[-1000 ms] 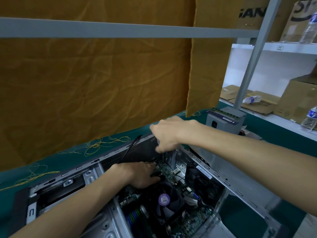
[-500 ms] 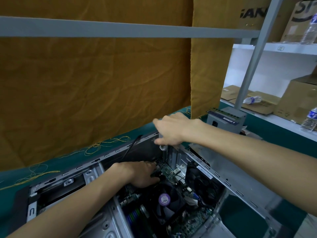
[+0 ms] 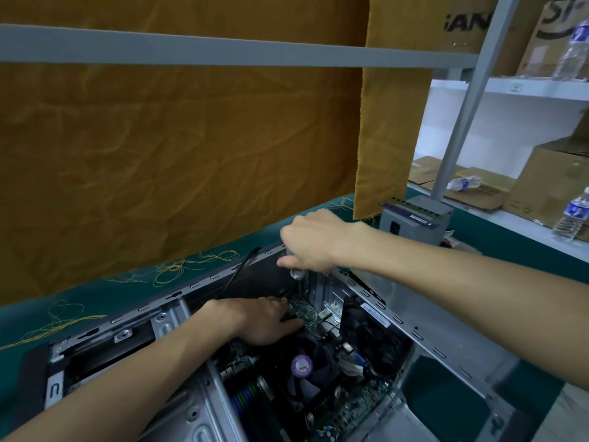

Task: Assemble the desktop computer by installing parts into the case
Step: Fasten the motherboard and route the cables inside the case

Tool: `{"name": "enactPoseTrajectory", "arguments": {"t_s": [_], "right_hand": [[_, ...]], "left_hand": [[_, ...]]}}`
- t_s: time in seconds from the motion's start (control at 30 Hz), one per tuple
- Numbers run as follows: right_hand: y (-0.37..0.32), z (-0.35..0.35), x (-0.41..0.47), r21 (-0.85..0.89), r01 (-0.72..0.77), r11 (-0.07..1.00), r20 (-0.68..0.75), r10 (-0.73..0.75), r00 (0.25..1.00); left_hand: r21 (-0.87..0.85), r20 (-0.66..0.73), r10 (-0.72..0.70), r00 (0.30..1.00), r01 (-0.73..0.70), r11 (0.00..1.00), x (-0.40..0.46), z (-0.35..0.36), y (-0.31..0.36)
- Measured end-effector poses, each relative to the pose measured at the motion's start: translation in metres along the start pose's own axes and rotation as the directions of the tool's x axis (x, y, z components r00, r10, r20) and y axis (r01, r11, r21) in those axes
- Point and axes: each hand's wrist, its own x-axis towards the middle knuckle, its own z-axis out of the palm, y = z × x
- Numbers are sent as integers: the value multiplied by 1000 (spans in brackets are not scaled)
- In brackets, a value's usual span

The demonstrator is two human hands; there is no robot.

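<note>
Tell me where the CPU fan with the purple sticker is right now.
In the head view the CPU fan sits low at centre inside the case, just below the left hand and left of the rear fan.

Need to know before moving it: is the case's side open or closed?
Open: the case has no side panel, so the fan and board show.

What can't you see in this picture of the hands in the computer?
Head view:
- Left hand covers whatever its fingers touch on the green card.
- Right hand hides most of the small silver part at the case edge.
- Fan label: too blurry to read.
</note>
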Motion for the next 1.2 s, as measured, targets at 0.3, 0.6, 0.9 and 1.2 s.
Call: {"name": "enactPoseTrajectory", "arguments": {"t_s": [0.3,0.6,0.9,1.2], "right_hand": [[6,-9,-2,1,8,1000,83,-8,997],[6,-7,2,81,33,996,116,-42,992],[9,-5,7,87,44,995,73,-51,996],[-2,-6,14,-26,57,998,65,-55,996]], "left_hand": [[-81,95,94,991,-86,993,-22,0,33],[-83,145,117,982,-106,991,-26,13,41],[-82,142,117,983,-106,991,-31,11,44],[-88,135,117,984,-106,990,-31,9,43]]}}
